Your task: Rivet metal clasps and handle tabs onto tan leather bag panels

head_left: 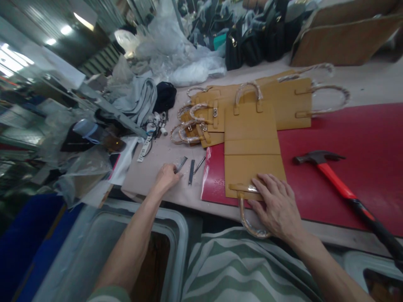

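Observation:
My left hand (167, 178) is closed in a pinch on a small flat metal tool (181, 164) near the table's front left. Beside it lie a dark flat metal bar (191, 172) and a thin metal rod (199, 165). My right hand (275, 204) lies with fingers outstretched on the lower end of a tan bag panel (252, 142), next to a strap with a shiny metal plate (252, 188). One plastic-wrapped handle (249, 88) stands at the panel's far end; another handle (247, 220) hangs over the table's near edge.
A claw hammer (335, 174) with a red and black handle lies on the red mat (317, 142). More tan bag panels (289, 102) are stacked behind. Farther back are black bags (252, 44), clear plastic wrap (185, 58) and a cardboard box (343, 40). Grey bins stand below the edge.

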`<state>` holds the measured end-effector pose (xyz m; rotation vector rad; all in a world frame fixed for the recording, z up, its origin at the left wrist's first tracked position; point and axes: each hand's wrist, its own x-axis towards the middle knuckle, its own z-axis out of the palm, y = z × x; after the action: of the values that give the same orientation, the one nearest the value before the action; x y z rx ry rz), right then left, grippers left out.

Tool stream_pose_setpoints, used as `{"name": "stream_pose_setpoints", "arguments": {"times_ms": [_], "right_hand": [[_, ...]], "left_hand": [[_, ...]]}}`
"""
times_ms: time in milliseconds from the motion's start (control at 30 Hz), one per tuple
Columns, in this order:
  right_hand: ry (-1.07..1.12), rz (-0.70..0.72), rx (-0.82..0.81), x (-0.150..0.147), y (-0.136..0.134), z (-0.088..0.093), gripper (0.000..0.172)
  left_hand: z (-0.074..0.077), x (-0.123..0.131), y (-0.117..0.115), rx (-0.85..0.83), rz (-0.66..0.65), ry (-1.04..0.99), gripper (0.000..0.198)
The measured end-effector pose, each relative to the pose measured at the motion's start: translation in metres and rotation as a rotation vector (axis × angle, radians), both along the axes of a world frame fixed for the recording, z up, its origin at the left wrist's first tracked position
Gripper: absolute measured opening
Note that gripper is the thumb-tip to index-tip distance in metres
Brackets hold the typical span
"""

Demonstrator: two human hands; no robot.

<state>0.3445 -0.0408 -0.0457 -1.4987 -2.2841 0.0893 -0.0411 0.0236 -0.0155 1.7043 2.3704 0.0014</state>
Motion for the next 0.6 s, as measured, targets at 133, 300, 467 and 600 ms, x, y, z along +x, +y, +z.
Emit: {"name": "stream_pose_setpoints", "arguments": {"times_ms": [133,300,467,600], "right_hand": [[0.013,-0.006,-0.010,-0.001,-0.001,0.000,0.047],[0.001,-0.004,-0.007,0.000,-0.003,-0.002,0.048],[0.018,-0.002,-0.011,0.000,-0.003,-0.002,0.047],[0.013,-0.010,-0.009,0.000,-0.002,-0.003,0.048]], "left_hand": [[-0.005,-0.014,0.011,-0.088,0.067,-0.131,0.011],[0.003,-0.018,0.009,-0.149,0.160,-0.351,0.019],[0.015,-0.005,-0.017,0.004,0.321,-1.103,0.022],[0.003,0.043,-0.037,0.200,0.366,-1.616,0.046]]}}
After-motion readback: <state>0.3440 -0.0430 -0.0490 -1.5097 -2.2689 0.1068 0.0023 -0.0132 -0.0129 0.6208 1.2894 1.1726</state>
